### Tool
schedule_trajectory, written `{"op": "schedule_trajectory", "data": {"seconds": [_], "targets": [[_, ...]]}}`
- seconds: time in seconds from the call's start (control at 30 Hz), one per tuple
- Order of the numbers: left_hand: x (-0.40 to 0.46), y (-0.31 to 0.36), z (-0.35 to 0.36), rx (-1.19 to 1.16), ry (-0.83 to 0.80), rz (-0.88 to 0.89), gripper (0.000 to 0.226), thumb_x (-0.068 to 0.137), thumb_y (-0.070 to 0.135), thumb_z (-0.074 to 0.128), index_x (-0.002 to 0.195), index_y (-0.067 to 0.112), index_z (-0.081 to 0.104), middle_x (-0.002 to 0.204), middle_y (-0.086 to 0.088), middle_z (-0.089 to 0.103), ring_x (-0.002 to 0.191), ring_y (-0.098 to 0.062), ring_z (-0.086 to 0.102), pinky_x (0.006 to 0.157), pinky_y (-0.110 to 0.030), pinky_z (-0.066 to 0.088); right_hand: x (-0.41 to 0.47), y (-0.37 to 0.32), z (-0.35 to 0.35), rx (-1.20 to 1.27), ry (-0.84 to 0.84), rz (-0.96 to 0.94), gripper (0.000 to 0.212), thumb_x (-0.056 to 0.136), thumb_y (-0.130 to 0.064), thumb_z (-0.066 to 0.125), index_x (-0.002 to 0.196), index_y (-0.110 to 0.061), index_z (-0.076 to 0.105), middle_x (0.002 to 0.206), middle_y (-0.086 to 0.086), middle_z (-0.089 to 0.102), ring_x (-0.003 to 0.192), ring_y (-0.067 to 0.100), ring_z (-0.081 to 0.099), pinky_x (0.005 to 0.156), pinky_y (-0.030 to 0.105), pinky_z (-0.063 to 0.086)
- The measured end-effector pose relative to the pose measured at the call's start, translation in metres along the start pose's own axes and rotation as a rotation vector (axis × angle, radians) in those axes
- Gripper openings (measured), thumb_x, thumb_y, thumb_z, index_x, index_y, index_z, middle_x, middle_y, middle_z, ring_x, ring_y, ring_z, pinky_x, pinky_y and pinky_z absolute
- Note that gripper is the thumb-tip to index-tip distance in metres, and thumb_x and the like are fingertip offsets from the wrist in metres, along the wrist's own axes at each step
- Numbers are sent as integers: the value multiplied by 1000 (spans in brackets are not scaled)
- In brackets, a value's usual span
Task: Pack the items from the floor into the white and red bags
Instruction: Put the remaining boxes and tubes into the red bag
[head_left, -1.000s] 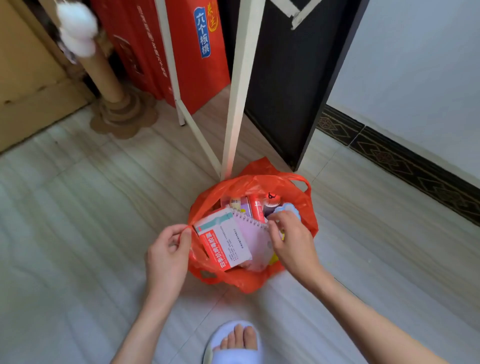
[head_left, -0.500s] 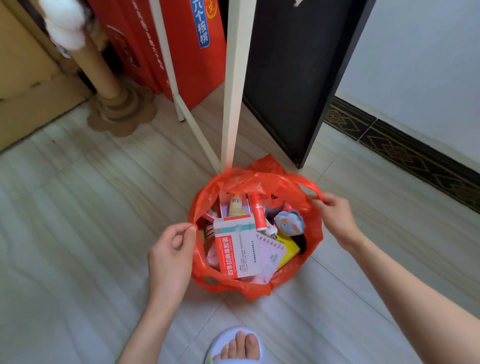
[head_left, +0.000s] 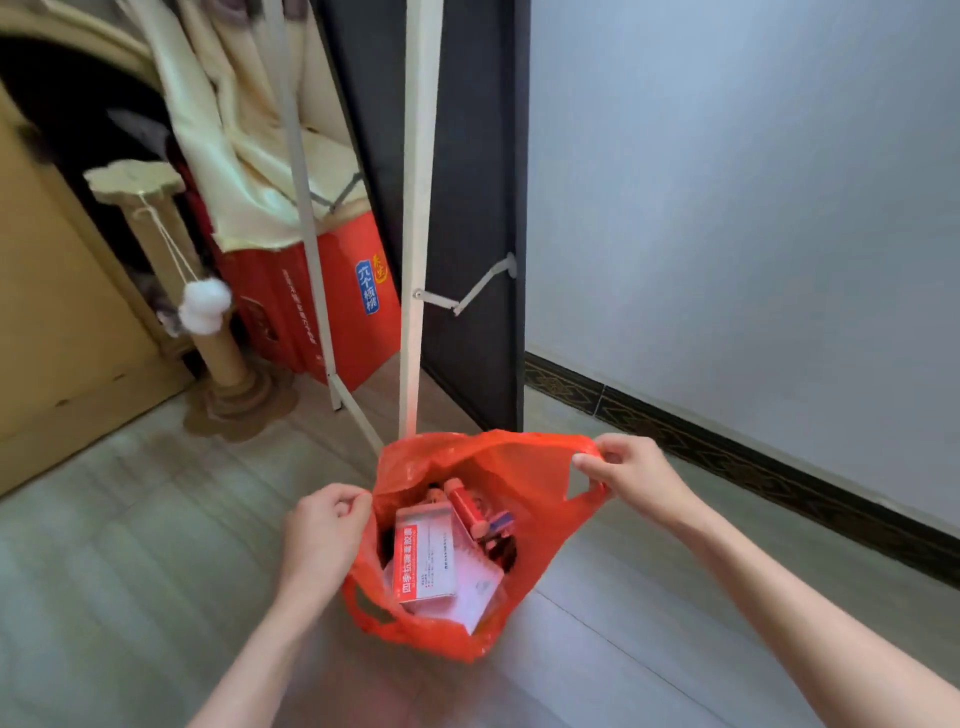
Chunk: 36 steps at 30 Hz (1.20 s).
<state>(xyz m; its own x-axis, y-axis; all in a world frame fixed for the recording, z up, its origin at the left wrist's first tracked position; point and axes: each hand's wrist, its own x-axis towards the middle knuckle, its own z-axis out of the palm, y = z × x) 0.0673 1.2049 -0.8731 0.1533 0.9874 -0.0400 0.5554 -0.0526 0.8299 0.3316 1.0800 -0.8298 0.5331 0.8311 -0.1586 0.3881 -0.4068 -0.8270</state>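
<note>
The red plastic bag (head_left: 524, 483) hangs stretched between my hands over the floor tiles, its mouth held wide. My left hand (head_left: 324, 530) pinches the bag's left rim. My right hand (head_left: 631, 475) grips the right handle loop. Inside lie a white and red medicine box (head_left: 423, 564), a spiral notebook (head_left: 478, 592) under it, a red tube (head_left: 465, 506) and other small items half hidden by the bag wall. No white bag is in view.
A white metal rack leg (head_left: 415, 312) stands just behind the bag, with a black panel (head_left: 478, 208) beside it. A red carton (head_left: 332, 301) and a cardboard scratching post (head_left: 218, 343) with a white pom-pom sit at the left. A grey wall (head_left: 753, 208) runs along the right.
My right hand left the items and took the right handle. Both hands have pulled the bag upward and stretched it. The camera has tilted up, showing more of the rack and wall.
</note>
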Motion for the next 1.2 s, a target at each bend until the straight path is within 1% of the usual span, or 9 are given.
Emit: {"op": "schedule_trajectory", "data": {"seconds": [0.23,0.37,0.57,0.67,0.77,0.9,0.97,1.07,1.2], "targets": [[9,86,8,150,-83,157,14,82,14,62,78,9,74,91,-12,72,96,-30,62,76,-27,39,-42,-42,-70,137,243,-100,27,90,-15,56,71,1,65,47,1,49,34,0,45,43,11,36],[6,100,34,257,-223,163,15,82,17,63,69,14,72,88,-6,72,94,-26,63,77,-26,46,-58,-30,-84,199,326,-69,28,90,-16,56,65,-6,63,38,-5,50,35,5,47,45,18,41],[-14,85,91,430,-489,219,26,78,22,63,55,32,64,79,1,72,78,-15,65,72,-30,54,-74,-2,-95,-96,363,6,29,89,-23,56,61,-17,58,49,-4,57,51,12,56,64,28,44],[-14,86,97,81,-511,45,13,81,7,63,87,12,73,79,-9,71,67,-16,62,66,-26,51,-71,12,-111,-18,468,106,33,88,-19,53,55,-15,54,53,0,58,62,25,60,68,34,47],[-18,77,91,-364,-622,-235,40,82,-6,60,120,2,54,93,-16,67,74,-20,64,64,-24,52,-66,24,-115,116,488,183,31,86,-14,52,55,-16,54,53,1,58,56,21,58,62,34,46],[-44,45,94,-414,-598,-314,57,84,-7,55,136,10,38,123,-1,53,102,-16,54,66,-24,40,-63,31,-108,155,473,232,26,86,-13,54,61,-18,58,57,0,60,51,15,55,59,30,43],[-53,25,97,-305,-583,-342,46,85,-3,58,128,9,46,108,-3,56,86,-15,54,58,-23,35,-63,32,-108,174,492,253,26,85,-12,55,61,-18,59,58,0,60,54,17,55,64,33,45],[-64,11,96,-255,-578,-484,5,86,1,59,82,2,59,55,-2,57,49,-9,50,50,-21,37,-64,32,-109,203,494,258,26,85,-13,57,60,-20,59,60,1,60,58,20,55,60,32,43],[-59,18,88,-229,-499,-455,27,85,5,61,58,8,58,46,-2,58,48,-14,54,53,-22,41,-65,32,-106,184,496,269,26,82,-13,58,57,-19,59,62,4,62,63,24,58,66,36,45]]}}
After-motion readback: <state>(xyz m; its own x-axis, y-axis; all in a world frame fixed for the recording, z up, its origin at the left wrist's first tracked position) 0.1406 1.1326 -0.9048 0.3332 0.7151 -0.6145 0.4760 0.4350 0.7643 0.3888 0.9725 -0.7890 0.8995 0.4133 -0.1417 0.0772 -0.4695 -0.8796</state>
